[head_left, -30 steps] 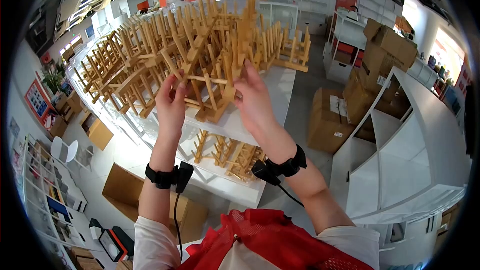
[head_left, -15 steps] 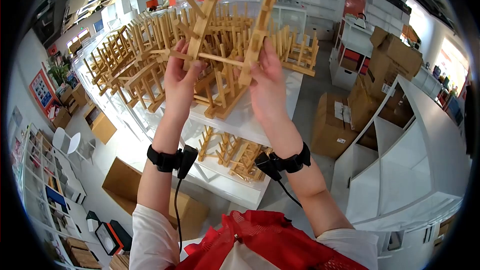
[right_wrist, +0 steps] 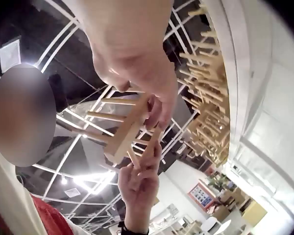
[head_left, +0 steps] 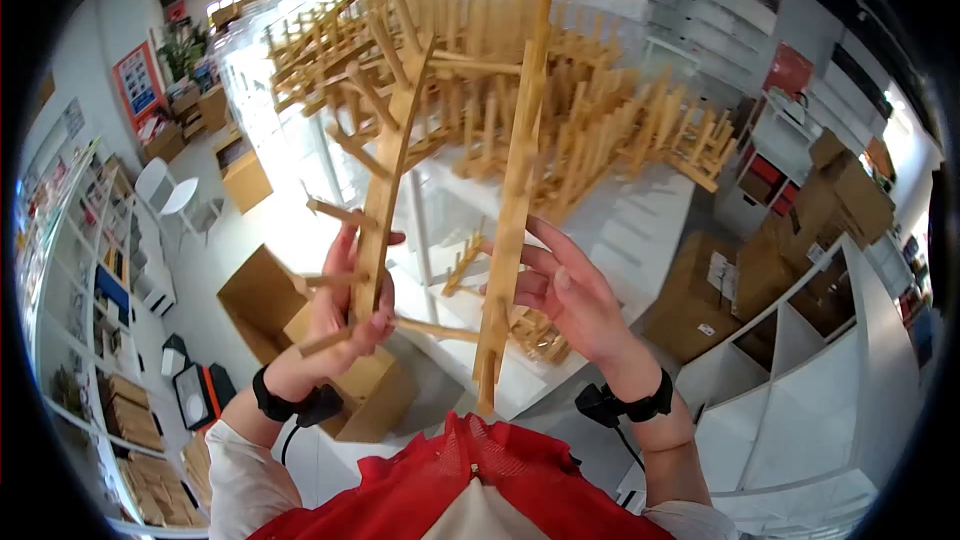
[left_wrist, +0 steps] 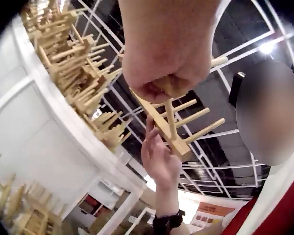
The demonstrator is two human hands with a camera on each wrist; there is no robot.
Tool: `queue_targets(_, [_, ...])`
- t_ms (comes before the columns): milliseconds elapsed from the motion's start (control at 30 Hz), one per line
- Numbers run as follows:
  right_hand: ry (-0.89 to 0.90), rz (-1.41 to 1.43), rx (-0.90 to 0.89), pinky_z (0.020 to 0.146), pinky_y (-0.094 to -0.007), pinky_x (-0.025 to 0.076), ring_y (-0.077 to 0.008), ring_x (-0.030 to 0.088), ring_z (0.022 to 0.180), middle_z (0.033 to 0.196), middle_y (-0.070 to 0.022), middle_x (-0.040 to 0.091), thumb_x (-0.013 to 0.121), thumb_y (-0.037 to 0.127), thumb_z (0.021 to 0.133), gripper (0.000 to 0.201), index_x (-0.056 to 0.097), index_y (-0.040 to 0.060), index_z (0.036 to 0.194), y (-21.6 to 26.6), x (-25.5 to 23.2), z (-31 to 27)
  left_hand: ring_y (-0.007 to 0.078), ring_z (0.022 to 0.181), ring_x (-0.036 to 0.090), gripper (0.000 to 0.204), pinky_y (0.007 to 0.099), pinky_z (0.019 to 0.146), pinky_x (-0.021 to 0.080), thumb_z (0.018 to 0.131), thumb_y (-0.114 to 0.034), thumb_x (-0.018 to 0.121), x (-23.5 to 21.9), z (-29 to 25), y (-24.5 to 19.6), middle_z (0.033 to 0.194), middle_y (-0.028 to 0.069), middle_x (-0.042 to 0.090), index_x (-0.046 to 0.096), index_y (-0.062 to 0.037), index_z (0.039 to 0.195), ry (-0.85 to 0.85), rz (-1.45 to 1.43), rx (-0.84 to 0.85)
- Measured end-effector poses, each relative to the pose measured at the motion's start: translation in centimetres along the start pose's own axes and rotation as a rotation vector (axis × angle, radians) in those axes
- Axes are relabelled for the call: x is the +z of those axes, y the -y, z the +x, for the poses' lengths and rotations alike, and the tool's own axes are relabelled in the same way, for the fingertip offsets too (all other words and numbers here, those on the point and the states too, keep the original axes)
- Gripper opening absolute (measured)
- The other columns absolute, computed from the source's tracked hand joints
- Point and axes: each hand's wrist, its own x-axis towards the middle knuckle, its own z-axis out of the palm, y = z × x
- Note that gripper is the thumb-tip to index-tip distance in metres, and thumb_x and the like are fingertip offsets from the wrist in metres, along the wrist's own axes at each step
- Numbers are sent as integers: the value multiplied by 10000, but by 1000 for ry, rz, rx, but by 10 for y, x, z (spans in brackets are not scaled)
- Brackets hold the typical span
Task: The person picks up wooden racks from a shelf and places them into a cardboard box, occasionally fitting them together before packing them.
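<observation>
A wooden peg rack point(head_left: 385, 175) is held up before my chest, its two long bars joined by thin crosspieces. Round pegs stick out from the left bar. My left hand point(head_left: 345, 315) grips that bar near its lower end, thumb on the near side. On the other side, my right hand point(head_left: 580, 305) touches the right bar point(head_left: 515, 190) with nearly straight fingers reaching behind it, the thumb off the wood. In the left wrist view, my left hand point(left_wrist: 169, 68) covers part of the rack, and the right hand's fingers point(left_wrist: 151, 134) lie along a bar.
Many similar wooden racks point(head_left: 600, 125) are piled on the white table point(head_left: 640, 230), with a few more on a lower shelf. An open cardboard box point(head_left: 250, 290) stands on the floor at left. White shelving point(head_left: 810, 390) and stacked cartons point(head_left: 775, 250) stand at right.
The rack has come up off the pile and back toward my body, with both hands drawn in and lower. My right thumb has left the bar. The head view has shifted.
</observation>
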Motion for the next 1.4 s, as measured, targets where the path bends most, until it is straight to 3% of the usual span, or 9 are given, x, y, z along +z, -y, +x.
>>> queue_targets(67, [14, -82, 66, 952, -403, 342, -285, 444, 1131, 1316, -147, 336, 423, 552, 823, 798, 99, 64, 1365, -21, 17, 10, 69, 625, 426, 871, 194, 553, 409, 755, -94, 550, -20, -31, 18, 1293, 167, 284, -64, -119, 1373, -32, 87, 55])
queue_targets(200, [86, -182, 57, 967, -410, 319, -289, 322, 1228, 1386, -130, 206, 455, 563, 801, 826, 117, 61, 1365, -73, 52, 35, 83, 655, 443, 893, 214, 617, 411, 750, -71, 570, -57, -82, 18, 1323, 162, 259, -67, -119, 1372, -163, 187, -4])
queue_targets(367, [158, 20, 161, 967, -414, 317, -297, 307, 1240, 1375, -135, 239, 480, 493, 822, 755, 176, 51, 1353, -133, 97, 69, 148, 878, 494, 832, 258, 773, 427, 769, -70, 555, -124, -143, 0, 1360, 147, 224, -14, -81, 1375, -328, 435, -91])
queue_targets(667, [175, 18, 928, 821, -378, 443, -188, 456, 1099, 1215, -75, 446, 568, 232, 835, 596, 260, 109, 1330, -302, 180, 124, 226, 1156, 339, 760, 293, 907, 348, 752, 82, 501, -209, -249, 63, 1326, 155, 243, 79, -56, 1368, -673, 666, -354])
queue_targets(867, [253, 50, 1343, 802, -424, 437, -259, 457, 1091, 1226, -91, 429, 591, 313, 815, 597, 326, 62, 1288, -396, 183, 160, 168, 826, 453, 767, 268, 721, 439, 757, 99, 483, -249, -299, 154, 1221, 134, 305, 56, -69, 1372, -808, 463, -495])
queue_targets(1000, [285, -121, 1420, 693, -355, 482, -245, 551, 920, 1043, -106, 544, 513, 287, 849, 369, 495, 30, 1114, -523, 141, 170, 146, 763, 455, 821, 263, 712, 444, 721, 85, 529, -266, -306, 234, 1114, 127, 324, 46, -59, 1370, -897, 458, -689])
queue_targets(1167, [497, -608, 1411, 625, -371, 503, -268, 621, 704, 737, -162, 615, 449, 240, 864, 325, 602, -45, 833, -696, 99, 172, 364, 1158, 352, 812, 379, 949, 342, 702, -65, 635, -304, -343, 353, 1312, 229, 244, 134, -23, 1340, -835, 703, -1022])
queue_targets(1333, [1124, -1261, 773, 511, -378, 506, -291, 616, 647, 736, -178, 612, 450, 120, 851, 246, 611, -45, 765, -881, 50, 105, 391, 1204, 294, 725, 401, 993, 289, 694, -54, 638, -375, -379, 409, 1343, 231, 228, 250, -19, 1305, -937, 1125, -1099])
queue_targets(1400, [944, -1135, 1243, 545, -376, 504, -289, 613, 684, 770, -190, 614, 436, 106, 850, 233, 605, -50, 817, -927, 44, 77, 393, 1205, 292, 733, 402, 996, 283, 707, -47, 627, -390, -404, 437, 1332, 236, 244, 222, -26, 1318, -1015, 1178, -1123])
